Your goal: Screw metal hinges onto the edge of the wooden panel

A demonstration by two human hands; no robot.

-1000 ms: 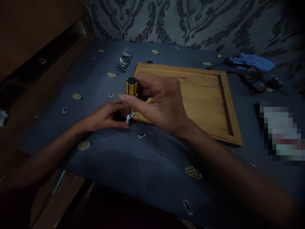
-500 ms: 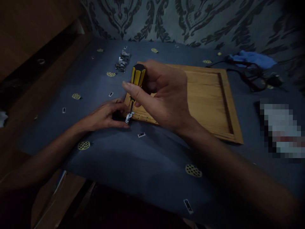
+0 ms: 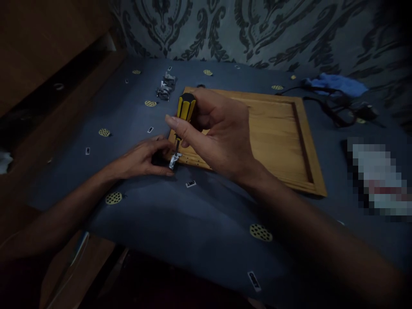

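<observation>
Both bare hands meet at the panel's near left corner. Right hand (image 3: 222, 131) is closed around a screwdriver (image 3: 186, 109) with a yellow and black handle, its thumb stretched along the near side of the grip and the other fingers curled behind. The screwdriver stands nearly upright, its handle leaning a little to the right, and its shaft runs down to a small metal hinge (image 3: 174, 161). Left hand (image 3: 140, 159) is partly open, thumb and fingers bent into a C around the hinge; the thumb lies beside the hinge's near end, and the fingertips reach the panel's corner. Whether they pinch the hinge cannot be told.

The hinge sits on the left end of the panel's near edge, partly jutting past it. The wooden panel (image 3: 273, 137) lies flat, with a raised frame around a sunken middle; small dark holes dot its near edge, right of the hinge.

Beneath everything is a blue-grey tablecloth (image 3: 154, 227) printed with yellow pineapples and little labels. Beyond the panel's far left corner lies a cluster of metal parts (image 3: 166, 87). To the right are dark glasses (image 3: 343, 113), a crumpled blue cloth (image 3: 336, 84) near them, and a pixelated object (image 3: 376, 176) closer in. Behind rises a patterned wall (image 3: 219, 28).
</observation>
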